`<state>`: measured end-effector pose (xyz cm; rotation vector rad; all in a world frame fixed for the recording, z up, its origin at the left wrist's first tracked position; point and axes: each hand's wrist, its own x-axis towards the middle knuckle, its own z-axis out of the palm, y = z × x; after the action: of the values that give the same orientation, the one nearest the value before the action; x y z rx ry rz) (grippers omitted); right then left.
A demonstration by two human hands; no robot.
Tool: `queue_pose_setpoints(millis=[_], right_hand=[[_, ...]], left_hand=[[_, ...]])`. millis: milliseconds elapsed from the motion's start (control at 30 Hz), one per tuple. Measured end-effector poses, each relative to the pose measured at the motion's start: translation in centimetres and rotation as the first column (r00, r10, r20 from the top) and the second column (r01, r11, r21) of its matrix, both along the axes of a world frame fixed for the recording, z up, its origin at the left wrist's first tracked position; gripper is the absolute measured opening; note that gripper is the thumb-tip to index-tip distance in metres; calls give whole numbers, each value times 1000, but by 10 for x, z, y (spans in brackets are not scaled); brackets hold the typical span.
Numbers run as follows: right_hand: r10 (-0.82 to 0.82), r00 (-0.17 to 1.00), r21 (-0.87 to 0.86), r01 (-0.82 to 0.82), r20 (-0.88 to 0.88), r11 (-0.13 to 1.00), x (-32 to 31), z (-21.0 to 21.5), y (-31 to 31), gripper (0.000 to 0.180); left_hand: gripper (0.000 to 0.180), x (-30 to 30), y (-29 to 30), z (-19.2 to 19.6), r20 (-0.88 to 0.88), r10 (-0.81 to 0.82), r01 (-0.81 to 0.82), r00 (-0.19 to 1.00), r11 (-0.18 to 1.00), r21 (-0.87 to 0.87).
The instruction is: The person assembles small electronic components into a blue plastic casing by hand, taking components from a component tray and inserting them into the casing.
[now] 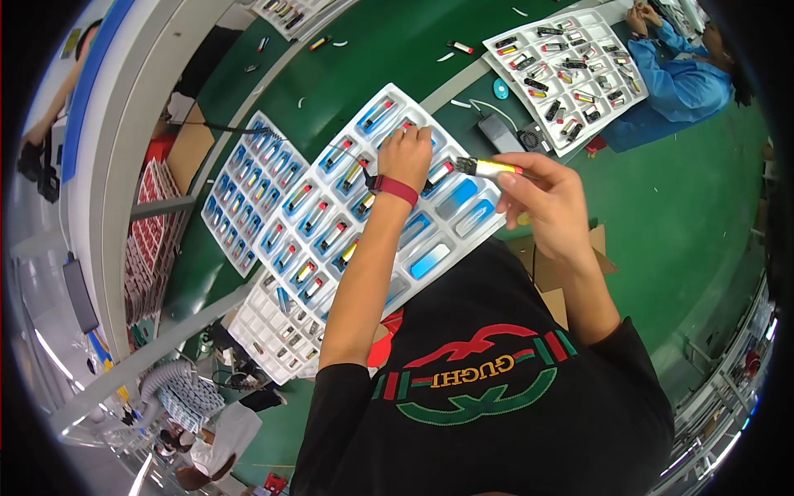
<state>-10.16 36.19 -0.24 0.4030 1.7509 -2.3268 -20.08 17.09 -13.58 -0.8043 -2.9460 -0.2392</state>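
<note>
My right hand [538, 194] is closed round a small battery unit [492, 167], raised above the right side of a white tray [376, 240]. The unit has a black end and a silver, yellow and red body. My left hand [405, 157], with a red-banded watch on its wrist, reaches down to a compartment near the tray's far edge. Its fingers are curled, and what they hold is hidden; a red tip shows beside them. Blue-lined compartments hold several similar battery units [333, 236]. Nearest me, several compartments show only blue-and-white pieces [430, 260].
A second filled tray [252, 198] lies to the left on the green bench. At the far right stands a tray of battery units [571, 74] by a co-worker in blue [691, 87]. A black adapter [496, 132] and loose units [460, 47] lie on the bench.
</note>
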Motion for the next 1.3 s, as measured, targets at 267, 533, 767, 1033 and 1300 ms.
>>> queue_pose_setpoints(millis=[267,533,767,1033,1300], right_hand=[[-96,992,-114,85,-87,990,-2,-1,-21,24],[220,937,260,-148,-271,954,12,31,-71,21],[263,909,289,-170,-323,942,21,33,-100,24],[365,778,554,-26,-511,832,25,29,-116,27],[272,870,539,-8,-411,842,25,28,-126,33]], left_hand=[[41,63,-30,105,559,-221,-535,799,163,829],[42,128,-67,134,486,-286,-530,826,-102,842],[41,149,-92,130,355,-309,-414,882,-150,898],[37,160,-101,124,323,-285,-383,902,-187,905],[32,161,-107,114,225,-215,-277,950,-256,926]])
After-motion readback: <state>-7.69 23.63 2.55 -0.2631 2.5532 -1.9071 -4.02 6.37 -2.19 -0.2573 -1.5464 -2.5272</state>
